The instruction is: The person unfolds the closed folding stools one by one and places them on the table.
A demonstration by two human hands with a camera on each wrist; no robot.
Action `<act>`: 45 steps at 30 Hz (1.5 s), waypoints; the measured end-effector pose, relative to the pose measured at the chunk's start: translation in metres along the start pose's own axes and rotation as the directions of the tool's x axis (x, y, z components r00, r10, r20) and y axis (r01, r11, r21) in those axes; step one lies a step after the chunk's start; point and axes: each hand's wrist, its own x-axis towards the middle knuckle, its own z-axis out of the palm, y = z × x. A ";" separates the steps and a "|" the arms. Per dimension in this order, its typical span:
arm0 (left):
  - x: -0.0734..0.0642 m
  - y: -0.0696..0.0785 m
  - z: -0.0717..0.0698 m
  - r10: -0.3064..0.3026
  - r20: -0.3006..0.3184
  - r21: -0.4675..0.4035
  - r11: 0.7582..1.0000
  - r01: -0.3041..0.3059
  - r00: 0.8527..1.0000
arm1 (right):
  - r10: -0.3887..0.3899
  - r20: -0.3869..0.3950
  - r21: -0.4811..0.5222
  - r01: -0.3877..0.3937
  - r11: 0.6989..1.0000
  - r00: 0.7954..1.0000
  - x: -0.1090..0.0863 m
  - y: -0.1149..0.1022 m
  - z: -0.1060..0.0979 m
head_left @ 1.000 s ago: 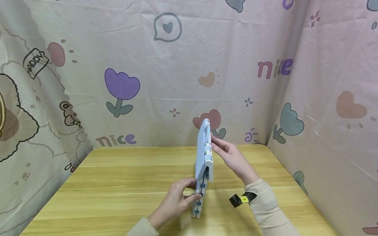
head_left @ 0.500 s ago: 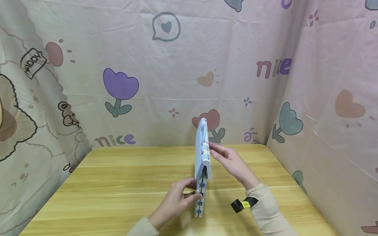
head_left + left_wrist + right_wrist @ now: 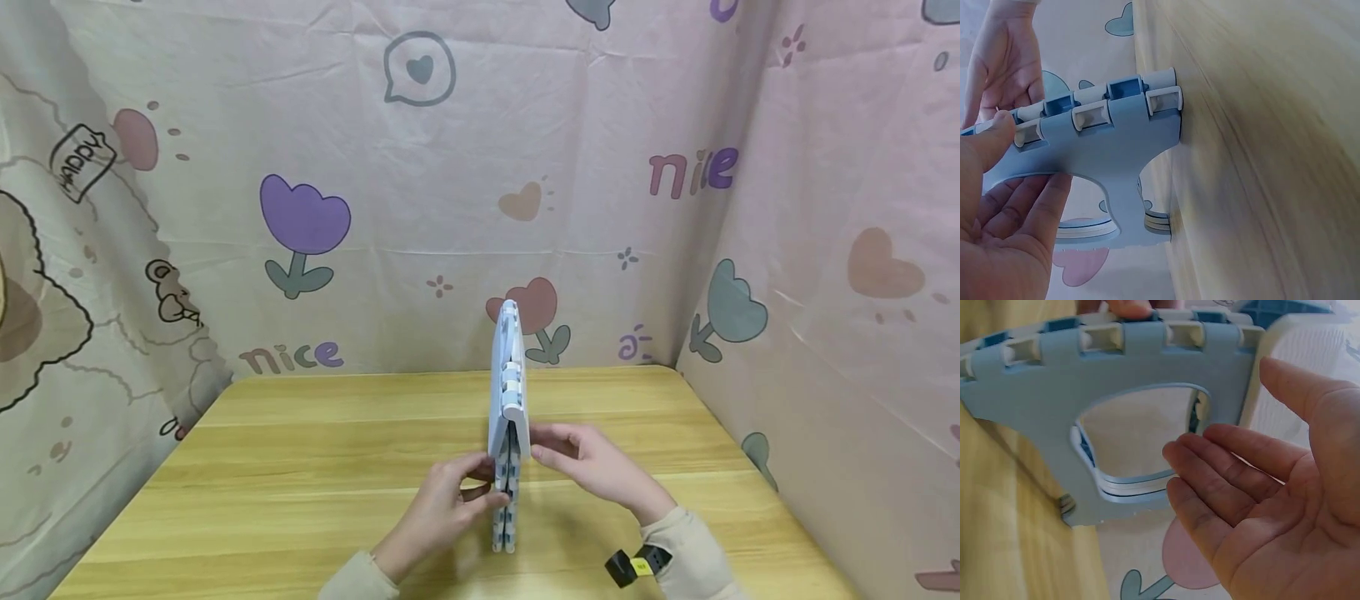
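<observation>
With 12 o'clock straight ahead of me and the stool (image 3: 511,392) at the dial's centre, my left hand (image 3: 448,500) sits at 8, pinching its near part: thumb on the edge, fingers curled into the cut-out of a leg panel. My right hand (image 3: 592,462) is near 4, palm toward the stool, fingers nearly straight and side by side, thumb apart; I cannot tell whether its fingertips touch. Between 4 and 5, a black strap (image 3: 651,558) circles my pale sleeve (image 3: 697,562).

The stool is light blue and white, folded thin and upright on the table (image 3: 337,450), its narrow side facing me. Two leg panels lie close together with a dark slit between them; over them the two top halves slope like a steep roof. Blue and white hinges (image 3: 1125,87) alternate along the edge, the cut-out is large and rounded, and the top (image 3: 1300,359) shows white and ribbed.

Wood spreads wide from 8 to 10, and less widely at 3, past my right hand. The far table edge crosses at 12, and the side edges splay toward me. Beyond hangs a printed cloth (image 3: 420,167), turning forward at 9 and 3.
</observation>
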 end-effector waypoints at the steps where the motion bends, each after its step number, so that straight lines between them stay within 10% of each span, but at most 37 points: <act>1: 0.000 0.000 0.000 0.002 -0.002 0.000 1.000 -0.002 1.000 | -0.011 0.005 -0.006 0.011 1.000 1.000 -0.002 0.001 0.003; 19: 0.002 -0.001 -0.002 0.011 0.008 0.069 0.998 -0.012 1.000 | -0.030 -0.083 -0.086 0.023 0.996 0.996 -0.008 0.006 0.041; 45: -0.004 -0.005 -0.007 0.067 -0.009 0.161 0.985 -0.064 0.998 | -0.036 -0.142 -0.160 0.013 0.987 0.989 -0.020 0.020 0.032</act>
